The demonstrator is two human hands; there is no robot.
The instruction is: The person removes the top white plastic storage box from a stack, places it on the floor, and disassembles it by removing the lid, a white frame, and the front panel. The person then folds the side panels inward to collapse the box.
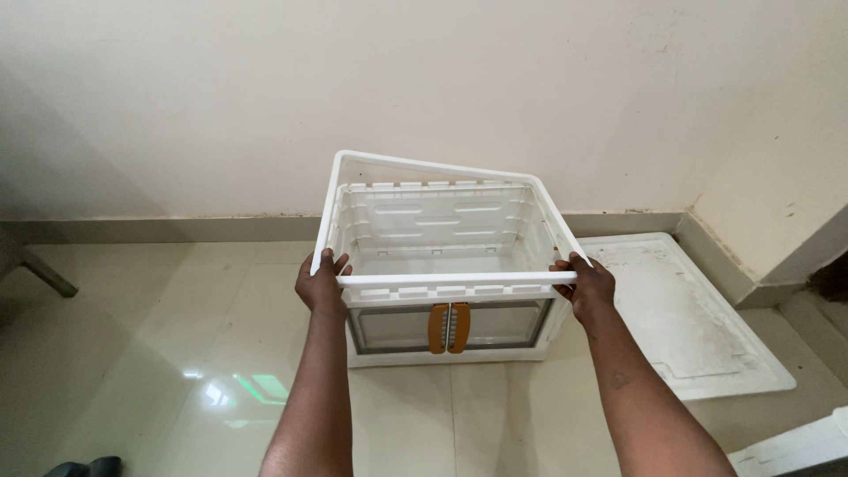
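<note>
Both hands' fingers (329, 262) grip the white frame (459, 279).

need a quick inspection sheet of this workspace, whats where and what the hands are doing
surface: glossy pale tiled floor, light reflections on it
job's things: white plastic crate standing on the floor, open top, clear front doors with orange handles; white rectangular top frame tilted, far side raised above the crate
clutter: flat white lid panel lying on the floor right of the crate; another white plastic part at lower right corner
grippers: left hand and right hand each grip an end of the frame's near bar
cables: nothing seen
surroundings: cream wall with grey skirting; metal leg at far left; dark object at the bottom left edge, unclear
</note>
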